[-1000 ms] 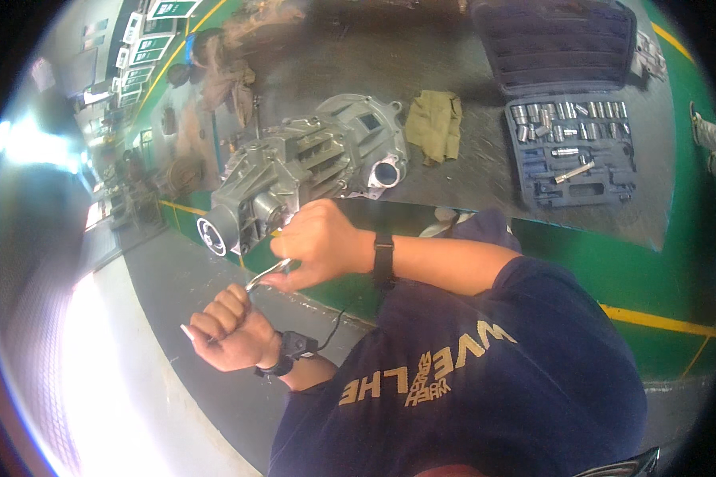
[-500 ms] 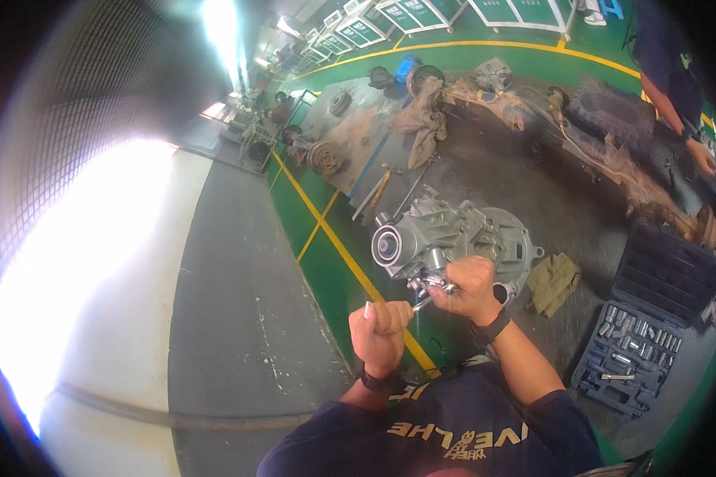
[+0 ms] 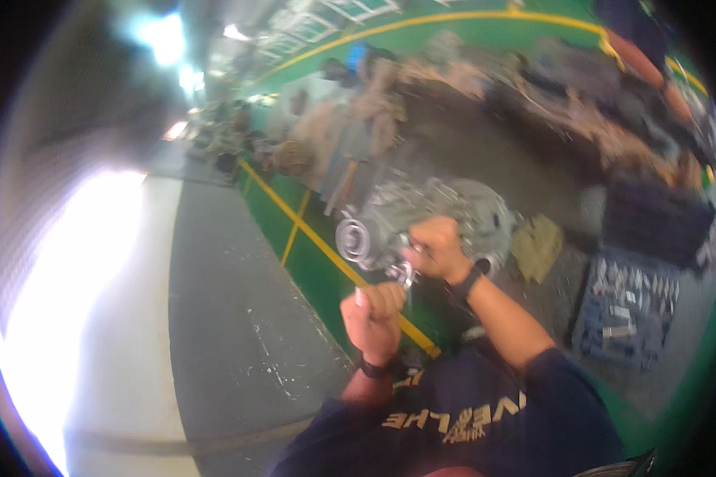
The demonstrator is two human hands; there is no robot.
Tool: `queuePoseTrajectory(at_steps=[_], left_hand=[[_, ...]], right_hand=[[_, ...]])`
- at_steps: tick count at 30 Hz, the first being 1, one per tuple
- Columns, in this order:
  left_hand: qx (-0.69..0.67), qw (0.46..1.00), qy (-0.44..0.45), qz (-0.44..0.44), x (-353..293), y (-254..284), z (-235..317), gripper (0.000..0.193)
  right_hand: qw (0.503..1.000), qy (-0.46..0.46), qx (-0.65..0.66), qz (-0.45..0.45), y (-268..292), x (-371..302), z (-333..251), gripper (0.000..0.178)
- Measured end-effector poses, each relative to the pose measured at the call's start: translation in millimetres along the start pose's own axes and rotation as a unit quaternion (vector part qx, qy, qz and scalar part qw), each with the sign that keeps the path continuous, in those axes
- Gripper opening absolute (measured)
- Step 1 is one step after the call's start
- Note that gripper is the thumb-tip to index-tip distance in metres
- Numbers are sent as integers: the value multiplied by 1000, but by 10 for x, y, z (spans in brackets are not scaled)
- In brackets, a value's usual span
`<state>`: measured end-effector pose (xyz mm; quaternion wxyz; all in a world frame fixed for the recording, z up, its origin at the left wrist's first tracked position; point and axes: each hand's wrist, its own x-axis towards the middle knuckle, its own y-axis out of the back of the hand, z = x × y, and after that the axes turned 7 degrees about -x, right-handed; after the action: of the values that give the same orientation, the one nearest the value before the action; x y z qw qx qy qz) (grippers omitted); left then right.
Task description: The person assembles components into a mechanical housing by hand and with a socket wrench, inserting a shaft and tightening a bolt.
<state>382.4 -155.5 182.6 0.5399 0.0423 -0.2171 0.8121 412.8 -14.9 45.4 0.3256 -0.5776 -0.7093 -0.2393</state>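
A grey metal gearbox (image 3: 473,226) lies on the dark floor plate in front of me, its round, ringed end toward the left. Against its near side, my right hand (image 3: 437,245) is closed round the upper end of a shiny metal wrench (image 3: 406,275). My left hand (image 3: 374,319) is curled in a fist on the lower end of the same tool, thumb raised. Motion blur and my fingers hide the wrench's exact shape and where it meets the gearbox.
An open socket set case (image 3: 624,310) sits at right, beside an olive cloth (image 3: 538,248). Beyond the gearbox stretches a rusty axle assembly (image 3: 569,115). A hammer (image 3: 344,183) lies at far left. Another person's arm (image 3: 640,60) reaches in at upper right.
The view has shifted and blurred, with the gearbox appearing further left. My right hand has come up a little on the wrench, which now stands steeper between my two hands.
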Motion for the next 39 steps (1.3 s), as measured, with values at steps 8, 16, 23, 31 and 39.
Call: queuePoseTrajectory(at_steps=[8,16,23,31,39], left_hand=[[-19,997,-49,-62,-96,-33,177,48],[23,994,-45,-96,-54,-43,135,50],[-11,995,-42,-90,-5,2,75,50],[-16,994,-58,-91,225,-50,-57,48],[-38,991,-45,-124,391,44,-35,45]], right_hand=[[996,1,4,86,42,-10,-366,33],[995,7,17,97,54,12,-290,40],[994,16,29,102,-75,66,-156,42],[994,-53,52,76,58,105,-139,43],[993,-112,5,23,337,-662,-808,43]])
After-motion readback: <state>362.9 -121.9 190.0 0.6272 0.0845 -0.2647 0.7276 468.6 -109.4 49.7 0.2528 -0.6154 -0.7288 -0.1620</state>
